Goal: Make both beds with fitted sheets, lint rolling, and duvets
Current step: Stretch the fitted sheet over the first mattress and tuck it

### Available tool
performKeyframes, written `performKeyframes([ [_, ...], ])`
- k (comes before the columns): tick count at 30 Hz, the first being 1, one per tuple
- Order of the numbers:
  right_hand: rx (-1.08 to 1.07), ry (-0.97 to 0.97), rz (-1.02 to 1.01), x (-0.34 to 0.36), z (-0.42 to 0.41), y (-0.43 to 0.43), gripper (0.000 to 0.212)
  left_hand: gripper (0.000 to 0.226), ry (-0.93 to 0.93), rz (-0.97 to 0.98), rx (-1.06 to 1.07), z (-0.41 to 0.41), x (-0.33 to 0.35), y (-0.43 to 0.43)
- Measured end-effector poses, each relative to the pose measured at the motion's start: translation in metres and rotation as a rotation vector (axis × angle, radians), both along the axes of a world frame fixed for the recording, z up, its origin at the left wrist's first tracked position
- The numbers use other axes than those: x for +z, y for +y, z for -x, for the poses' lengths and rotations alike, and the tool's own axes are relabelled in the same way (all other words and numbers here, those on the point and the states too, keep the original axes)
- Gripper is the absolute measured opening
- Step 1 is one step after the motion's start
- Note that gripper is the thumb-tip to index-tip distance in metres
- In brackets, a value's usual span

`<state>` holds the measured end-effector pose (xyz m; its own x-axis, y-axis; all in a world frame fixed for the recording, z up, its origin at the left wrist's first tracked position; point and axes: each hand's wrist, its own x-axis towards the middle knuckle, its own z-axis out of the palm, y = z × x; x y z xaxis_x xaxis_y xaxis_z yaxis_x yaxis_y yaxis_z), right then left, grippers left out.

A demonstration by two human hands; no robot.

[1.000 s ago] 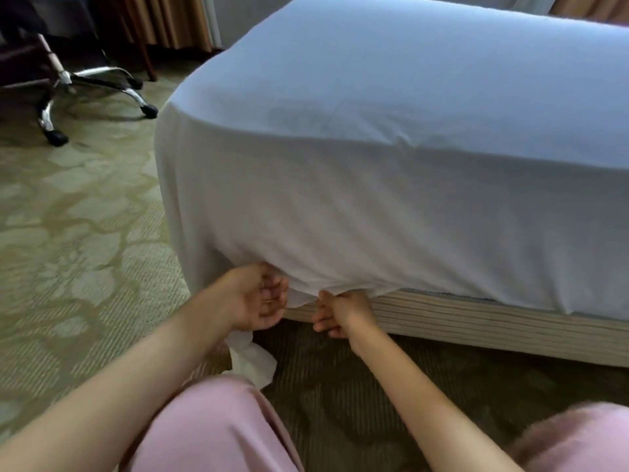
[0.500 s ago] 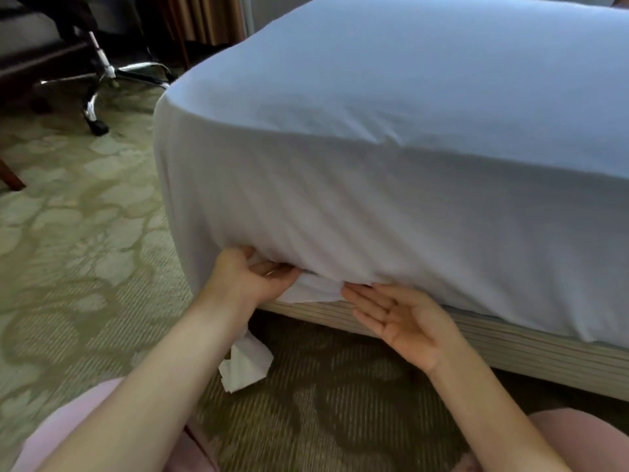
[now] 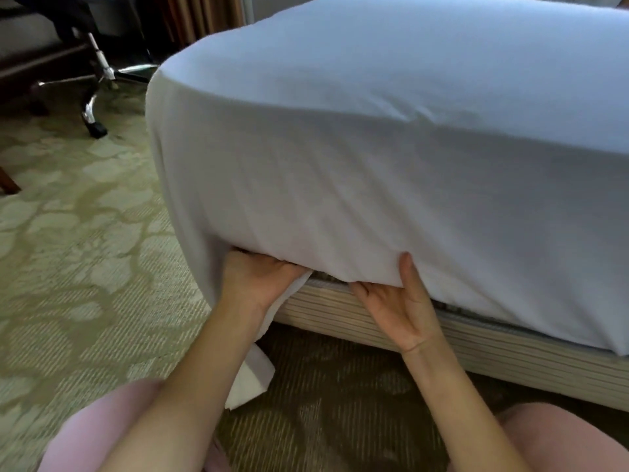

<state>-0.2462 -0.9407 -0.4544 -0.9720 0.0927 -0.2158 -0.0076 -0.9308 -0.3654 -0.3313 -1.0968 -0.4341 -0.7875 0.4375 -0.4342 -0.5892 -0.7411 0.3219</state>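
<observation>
Lower centre: left hand (image 3: 257,284) is reaching under white fabric fitted sheet (image 3: 340,199) edge, fingers hidden, can't tell grip; right hand (image 3: 398,303) is lying spread, palm-up, thumb pressing sheet.

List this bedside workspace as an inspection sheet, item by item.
Surface: bed top covered in white, mostly smooth, with slight creases near the front edge.
Job's things: fitted sheet drawn over the near corner; a loose flap hangs beside the left forearm. No lint roller or duvet seen.
Clutter: nothing seen.
Hands: left hand at the corner's lower edge, fingers hidden beneath it; right hand palm up, fingers under the edge, thumb straight against the sheet.
Cables: nothing seen.
Surroundings: striped bed base, patterned carpet, office chair base, curtains.
</observation>
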Motion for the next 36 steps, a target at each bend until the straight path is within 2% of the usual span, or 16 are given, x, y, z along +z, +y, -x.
performKeyframes([
  [3, -0.039, 0.051, 0.051, -0.002, 0.004, -0.002, 0.099, 0.043, 0.021, -0.038, 0.128, 0.018, -0.005, -0.015],
  [4, -0.037, 0.048, 0.059, -0.003, 0.004, -0.002, 0.099, 0.046, 0.102, -0.121, 0.164, 0.022, -0.008, -0.025],
  [7, 0.032, 0.004, 0.005, -0.007, 0.002, 0.003, 0.103, 0.048, 0.043, -0.179, 0.243, 0.045, -0.019, -0.046],
  [12, 0.141, -0.032, -0.051, -0.011, 0.003, 0.007, 0.112, 0.043, 0.124, -0.063, 0.236, 0.053, -0.018, -0.039],
  [17, 0.047, 0.027, 0.121, -0.012, 0.003, -0.005, 0.105, 0.043, 0.098, -0.053, 0.233, 0.052, -0.017, -0.038],
  [22, 0.0, 0.06, 0.144, -0.01, 0.006, -0.013, 0.1, 0.042, 0.078, -0.021, 0.232, 0.051, -0.014, -0.04],
  [25, 0.097, -0.012, 0.042, -0.006, 0.001, -0.007, 0.101, 0.042, 0.04, 0.079, 0.205, 0.044, -0.005, -0.041],
  [28, 0.244, -0.197, -0.163, -0.001, -0.007, 0.005, 0.11, 0.038, -0.058, 0.213, 0.213, 0.033, 0.005, -0.045],
  [30, 0.386, -0.321, -0.325, 0.004, -0.013, 0.008, 0.101, 0.029, -0.161, 0.351, 0.203, 0.015, 0.01, -0.05],
  [32, 0.558, -0.358, -0.515, 0.011, -0.02, 0.005, 0.093, 0.026, -0.228, 0.47, 0.084, -0.005, 0.013, -0.06],
  [34, 0.639, -0.293, -0.644, 0.015, -0.026, 0.001, 0.084, 0.019, -0.196, 0.572, 0.058, -0.02, 0.025, -0.07],
  [36, 0.63, -0.24, -0.669, 0.016, -0.028, -0.003, 0.074, 0.005, -0.035, 0.862, 0.316, -0.018, 0.032, -0.087],
])
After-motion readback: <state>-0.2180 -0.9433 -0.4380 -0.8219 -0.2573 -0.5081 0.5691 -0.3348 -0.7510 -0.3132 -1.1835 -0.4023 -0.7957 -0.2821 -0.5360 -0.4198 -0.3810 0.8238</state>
